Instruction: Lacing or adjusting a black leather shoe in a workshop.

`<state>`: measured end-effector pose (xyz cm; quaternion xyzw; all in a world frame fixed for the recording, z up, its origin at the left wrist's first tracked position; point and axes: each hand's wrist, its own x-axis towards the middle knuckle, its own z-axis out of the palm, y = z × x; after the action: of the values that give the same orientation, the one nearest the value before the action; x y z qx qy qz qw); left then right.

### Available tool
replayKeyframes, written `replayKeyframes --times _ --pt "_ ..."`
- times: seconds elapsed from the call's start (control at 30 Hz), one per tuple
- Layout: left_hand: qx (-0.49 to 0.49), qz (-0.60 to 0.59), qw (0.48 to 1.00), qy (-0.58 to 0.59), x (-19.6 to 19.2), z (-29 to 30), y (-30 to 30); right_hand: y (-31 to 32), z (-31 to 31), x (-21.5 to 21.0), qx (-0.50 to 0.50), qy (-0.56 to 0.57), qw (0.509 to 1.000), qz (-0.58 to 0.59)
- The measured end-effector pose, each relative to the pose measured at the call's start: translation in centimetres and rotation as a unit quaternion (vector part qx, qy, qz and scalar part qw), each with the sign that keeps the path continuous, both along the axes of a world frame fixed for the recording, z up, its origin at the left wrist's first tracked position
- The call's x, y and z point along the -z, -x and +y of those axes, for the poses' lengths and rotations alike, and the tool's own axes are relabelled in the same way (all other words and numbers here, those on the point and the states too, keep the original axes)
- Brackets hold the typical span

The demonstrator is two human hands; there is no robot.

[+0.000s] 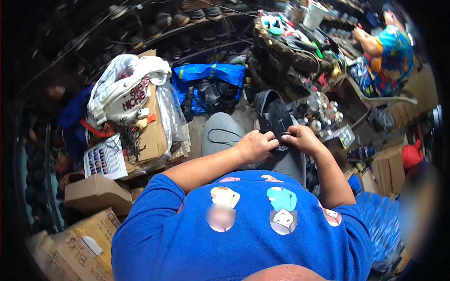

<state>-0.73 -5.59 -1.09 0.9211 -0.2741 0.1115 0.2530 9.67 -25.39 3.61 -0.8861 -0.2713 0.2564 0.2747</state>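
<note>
A black slipper-like shoe (275, 114) lies over my right thigh, its dark insole facing up. My left hand (257, 147) is closed beside the shoe's near left edge, fingertips pinched together; what they hold, if anything, is too small to make out. Across the shoe, my right hand (303, 139) pinches a thin, pale, needle-like piece (284, 132) between thumb and forefinger, pointing toward the left hand. A loop of thin black cord (220, 136) rests on my grey-covered left knee (218, 122). The shoe's near end is partly hidden by my hands.
Left stands a cardboard-topped pile (154, 145) with a white printed cloth (123, 89). Ahead sits a blue bag (208, 72) of dark items. A cluttered stand (293, 40) and small bottles (318, 110) are ahead right. Another person (389, 58) sits far right. Shoes (197, 16) line back shelves.
</note>
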Motion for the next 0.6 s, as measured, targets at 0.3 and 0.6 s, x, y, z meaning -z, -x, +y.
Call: replayKeyframes --times 0.3,0.6 --pt "-0.023 -0.006 0.999 -0.024 2.1 0.0 -2.0 -3.7 1.0 2.7 -0.065 0.034 0.997 0.013" --pt "-0.184 0.157 0.965 0.098 -1.1 3.3 1.7 -5.3 5.7 5.0 -0.134 -0.026 0.988 0.071"
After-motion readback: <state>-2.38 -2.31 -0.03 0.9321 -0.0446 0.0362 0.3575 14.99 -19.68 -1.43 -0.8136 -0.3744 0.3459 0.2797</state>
